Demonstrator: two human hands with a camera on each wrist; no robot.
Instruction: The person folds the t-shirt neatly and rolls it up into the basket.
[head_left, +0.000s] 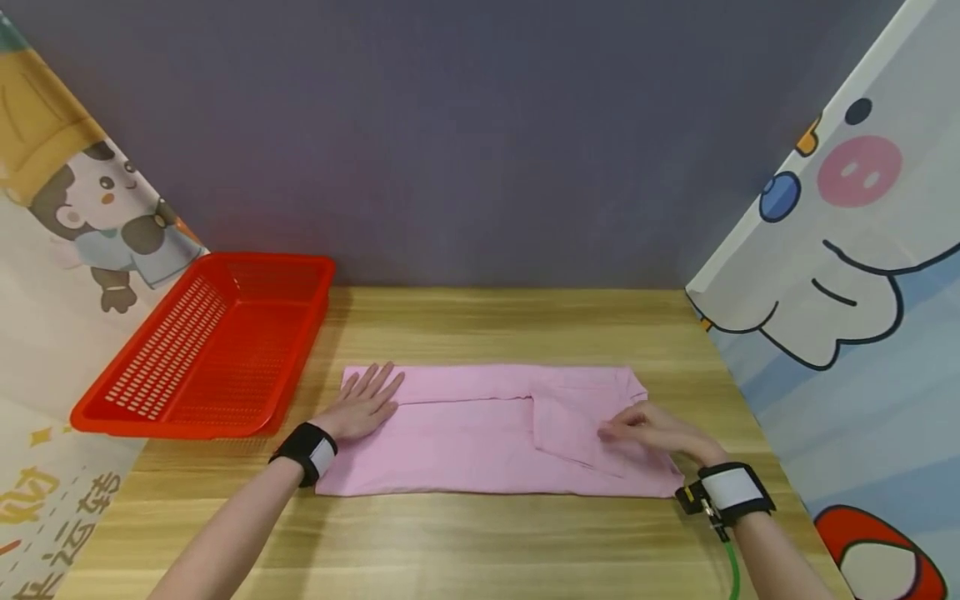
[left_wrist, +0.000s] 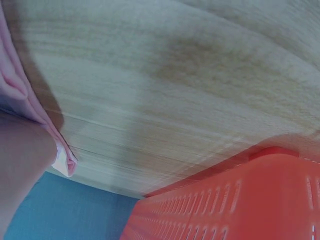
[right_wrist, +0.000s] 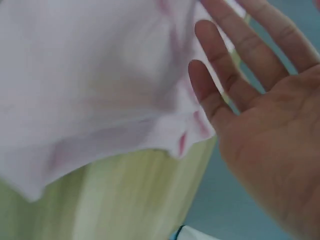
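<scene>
A pink garment [head_left: 457,446], folded into a long rectangle, lies across the wooden table. Its left end lies under my left hand [head_left: 363,410], which rests flat with the fingers spread. At the right end, a sleeve-like flap [head_left: 566,421] is folded over the cloth. My right hand [head_left: 656,429] is at this flap, its fingertips at or just over the fabric. In the right wrist view, the fingers [right_wrist: 252,52] look loosely extended beside the pink cloth [right_wrist: 100,75], with no cloth seen between them; the thumb is hidden there.
A red plastic basket [head_left: 204,429] with perforated sides stands left of the garment, close to my left forearm. Behind the wooden table [head_left: 465,542] rises a dark grey panel [head_left: 480,150]. Cartoon-printed sheets [head_left: 885,275] flank both sides. A green cable [head_left: 733,571] hangs from the right wrist strap.
</scene>
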